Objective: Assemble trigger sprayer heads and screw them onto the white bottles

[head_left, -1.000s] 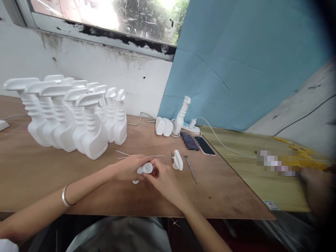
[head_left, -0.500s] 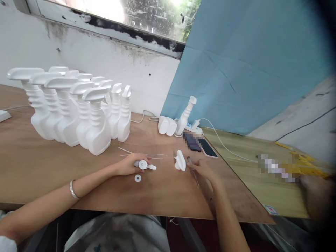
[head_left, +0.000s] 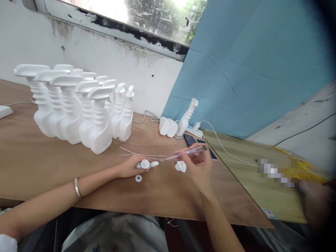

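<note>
My left hand (head_left: 132, 166) is closed around a white spray trigger head (head_left: 145, 164), its round end turned up towards me. In my right hand (head_left: 198, 168) is a screwdriver (head_left: 194, 151) with a clear handle. Its thin shaft points left and its tip is a short way from the trigger head. Under my right hand a white plastic piece (head_left: 181, 166) lies on the table, partly hidden. A flat white washer (head_left: 136, 178) lies just in front of my left hand. Thin white tubes (head_left: 144, 154) lie behind it.
Many white spray bottles (head_left: 101, 134) stand upright at the left. Two white containers (head_left: 168, 127) lie by another spray bottle (head_left: 186, 119) and a power strip (head_left: 193, 131). A phone (head_left: 189, 140) lies beside them. At the far right, a blurred person's hand (head_left: 313, 197) rests near yellow material.
My right hand has lifted the screwdriver off the table and swung it left towards the trigger head. My left hand keeps its hold in nearly the same place.
</note>
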Demonstrator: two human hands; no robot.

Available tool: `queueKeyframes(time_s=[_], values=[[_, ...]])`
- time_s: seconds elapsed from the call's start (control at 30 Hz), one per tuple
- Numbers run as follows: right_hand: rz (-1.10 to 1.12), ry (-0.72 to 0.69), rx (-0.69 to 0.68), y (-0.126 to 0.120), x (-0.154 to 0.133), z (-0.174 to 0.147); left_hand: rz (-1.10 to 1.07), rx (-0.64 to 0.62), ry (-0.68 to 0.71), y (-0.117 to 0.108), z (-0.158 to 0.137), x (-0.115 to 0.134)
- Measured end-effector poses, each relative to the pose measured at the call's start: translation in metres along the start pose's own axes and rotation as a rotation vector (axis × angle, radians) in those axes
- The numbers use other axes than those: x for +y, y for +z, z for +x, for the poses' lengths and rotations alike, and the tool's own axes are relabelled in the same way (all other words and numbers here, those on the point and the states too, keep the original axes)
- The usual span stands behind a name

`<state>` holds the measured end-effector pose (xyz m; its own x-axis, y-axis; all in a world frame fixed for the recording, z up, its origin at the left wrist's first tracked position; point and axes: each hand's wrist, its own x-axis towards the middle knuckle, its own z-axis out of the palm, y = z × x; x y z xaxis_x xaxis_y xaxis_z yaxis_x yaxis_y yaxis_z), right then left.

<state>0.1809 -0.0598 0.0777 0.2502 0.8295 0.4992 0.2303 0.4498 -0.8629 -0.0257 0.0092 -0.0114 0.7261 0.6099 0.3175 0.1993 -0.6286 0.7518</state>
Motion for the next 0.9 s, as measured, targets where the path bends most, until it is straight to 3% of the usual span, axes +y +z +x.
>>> queueKeyframes(time_s=[0.13, 0.27, 0.37, 0.63, 0.9], values=[[-0.028, -0.162, -0.161, 0.043, 0.006, -0.012, 0.059, 0.082, 0.007, -0.002, -0.001, 0.003], [-0.291, -0.426, -0.284, 0.05, 0.024, -0.01, 0.089, 0.158, -0.012, -0.003, -0.001, 0.002], [-0.333, -0.555, -0.305, 0.049, 0.037, -0.009, 0.104, 0.175, -0.016, -0.005, -0.001, 0.0], [-0.304, -0.635, -0.512, 0.05, 0.064, -0.017, 0.133, 0.164, -0.109, -0.008, 0.002, -0.003], [-0.275, -0.593, -0.486, 0.057, 0.064, -0.021, 0.499, 0.112, -0.154, -0.013, -0.001, -0.006]])
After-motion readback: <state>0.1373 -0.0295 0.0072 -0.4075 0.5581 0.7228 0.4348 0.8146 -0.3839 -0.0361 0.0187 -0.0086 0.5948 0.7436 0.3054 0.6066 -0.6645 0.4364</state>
